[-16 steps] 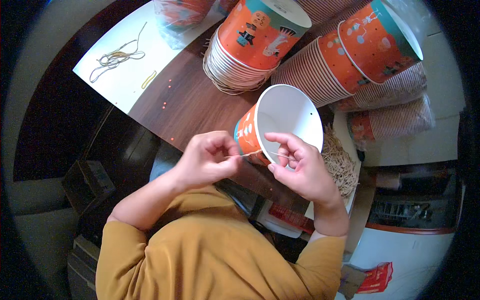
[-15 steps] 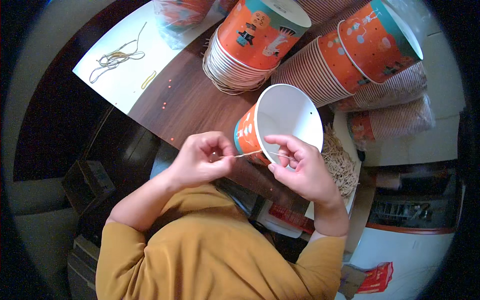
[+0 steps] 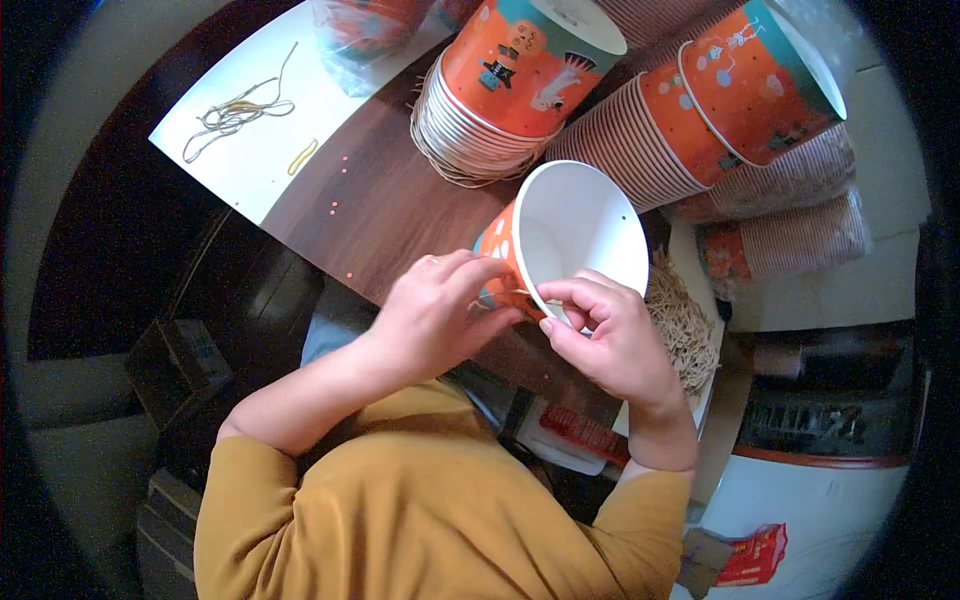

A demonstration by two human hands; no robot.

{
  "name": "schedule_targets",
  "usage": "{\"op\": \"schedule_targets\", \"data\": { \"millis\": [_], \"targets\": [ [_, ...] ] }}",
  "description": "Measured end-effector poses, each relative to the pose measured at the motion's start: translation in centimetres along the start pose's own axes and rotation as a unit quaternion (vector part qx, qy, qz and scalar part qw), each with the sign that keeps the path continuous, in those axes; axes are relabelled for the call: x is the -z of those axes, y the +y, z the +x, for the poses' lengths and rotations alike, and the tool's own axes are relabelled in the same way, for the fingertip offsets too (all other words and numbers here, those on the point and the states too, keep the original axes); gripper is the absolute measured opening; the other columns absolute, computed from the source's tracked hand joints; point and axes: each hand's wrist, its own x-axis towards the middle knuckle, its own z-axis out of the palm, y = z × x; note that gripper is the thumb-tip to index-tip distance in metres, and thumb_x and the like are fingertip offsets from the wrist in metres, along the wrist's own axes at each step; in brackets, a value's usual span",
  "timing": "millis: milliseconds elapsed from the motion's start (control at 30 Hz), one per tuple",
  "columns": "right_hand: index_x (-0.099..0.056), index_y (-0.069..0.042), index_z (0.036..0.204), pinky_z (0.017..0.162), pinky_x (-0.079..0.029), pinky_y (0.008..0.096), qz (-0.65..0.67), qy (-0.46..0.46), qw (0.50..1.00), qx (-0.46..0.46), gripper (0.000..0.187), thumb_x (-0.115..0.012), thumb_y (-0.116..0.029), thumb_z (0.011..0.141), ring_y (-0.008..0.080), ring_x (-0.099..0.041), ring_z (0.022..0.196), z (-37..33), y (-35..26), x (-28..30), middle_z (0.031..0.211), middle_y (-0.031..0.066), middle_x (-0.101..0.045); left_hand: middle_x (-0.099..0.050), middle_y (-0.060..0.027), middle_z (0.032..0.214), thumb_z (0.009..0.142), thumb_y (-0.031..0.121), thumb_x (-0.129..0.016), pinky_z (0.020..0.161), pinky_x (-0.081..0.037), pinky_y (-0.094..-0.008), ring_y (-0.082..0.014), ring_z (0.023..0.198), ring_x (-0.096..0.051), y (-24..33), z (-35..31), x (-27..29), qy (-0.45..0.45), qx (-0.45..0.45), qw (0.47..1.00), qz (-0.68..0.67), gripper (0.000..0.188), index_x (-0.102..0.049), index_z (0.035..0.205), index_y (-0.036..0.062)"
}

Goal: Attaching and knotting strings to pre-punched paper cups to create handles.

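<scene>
A paper bucket (image 3: 585, 215), white inside with an orange printed outside and teal base, lies tilted with its mouth toward me. A small dark hole shows in its far wall. At the near rim a thin, pale twisted cord (image 3: 516, 292) runs across the bucket's side. My left hand (image 3: 440, 305) is curled beside the outer wall, its fingertips at the cord and partly hidden. My right hand (image 3: 610, 335) is closed at the rim, index finger inside the mouth and thumb by the edge, pinching the cord's other part.
A stack of nested buckets (image 3: 500, 90) with cords round its rims stands behind; more stacks (image 3: 665, 125) lean at right. A heap of pale cords (image 3: 685, 325) lies right of the bucket. Loose string (image 3: 235, 118) and small orange dots (image 3: 334, 208) lie on the table (image 3: 395, 190).
My left hand has moved right, up against the bucket's outer wall, and the cord stretched between my hands is now mostly covered. My right hand has barely moved at the rim.
</scene>
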Motion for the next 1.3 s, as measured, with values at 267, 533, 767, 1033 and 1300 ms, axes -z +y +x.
{"op": "schedule_targets", "data": {
  "millis": [267, 533, 767, 1033, 1300],
  "targets": [
    [-0.067, 0.000, 0.100, 0.053, -0.034, 0.0238, -0.068, 0.039, 0.996, 0.037, 0.025, -0.069, -0.004, 0.075, 0.0088, -0.039, 0.057, -0.3, 0.3, -0.1, 0.067, 0.0013, -0.041, -0.059, -0.0107, 0.070, 0.070, 0.006, -0.068, 0.063, -0.049, -0.0399, -0.0292, 0.067, -0.061, -0.1, 0.2, -1.1, 0.013, 0.028, 0.999, -0.015, 0.014, -0.055, 0.077, 0.0052],
    [-0.068, -0.003, 0.094, 0.058, -0.046, 0.0321, -0.060, 0.054, 0.997, 0.016, 0.018, -0.069, -0.010, 0.077, 0.0232, -0.060, 0.064, 0.0, 1.3, 0.2, 0.075, 0.0117, -0.060, -0.060, -0.0159, 0.072, 0.076, 0.009, -0.062, 0.065, -0.051, -0.0408, -0.0341, 0.071, -0.062, -1.2, -2.6, 4.0, -0.210, 0.205, 0.955, -0.047, 0.010, -0.061, 0.082, 0.0015],
    [-0.068, -0.003, 0.093, 0.057, -0.046, 0.0316, -0.060, 0.045, 0.997, 0.018, 0.018, -0.070, -0.010, 0.076, 0.0220, -0.060, 0.064, 0.2, 1.1, 0.5, 0.074, 0.0111, -0.059, -0.060, -0.0153, 0.076, 0.075, 0.008, -0.065, 0.063, -0.051, -0.0390, -0.0337, 0.071, -0.061, -2.3, -3.5, 5.1, -0.243, 0.119, 0.961, 0.062, 0.012, -0.062, 0.085, 0.0015],
    [-0.068, -0.003, 0.093, 0.058, -0.046, 0.0319, -0.065, 0.041, 0.997, 0.011, 0.018, -0.070, -0.011, 0.076, 0.0224, -0.060, 0.066, 0.1, 1.1, 0.6, 0.075, 0.0114, -0.059, -0.060, -0.0117, 0.091, 0.072, 0.007, -0.077, 0.057, -0.051, -0.0321, -0.0232, 0.064, -0.061, -0.9, -0.7, -1.3, -0.026, 0.064, 0.995, -0.067, 0.043, -0.055, 0.109, 0.0048],
    [-0.063, -0.003, 0.084, 0.059, -0.047, 0.0342, -0.101, 0.089, 0.991, 0.018, 0.022, -0.077, -0.016, 0.073, 0.0270, -0.059, 0.068, -0.1, 1.3, 0.2, 0.076, 0.0110, -0.058, -0.065, -0.0081, 0.071, 0.084, 0.014, -0.069, 0.058, -0.047, -0.0294, -0.0101, 0.064, -0.059, -1.3, 0.1, -0.7, -0.129, 0.248, 0.932, -0.229, 0.015, -0.068, 0.085, -0.0004]
  ]
}}
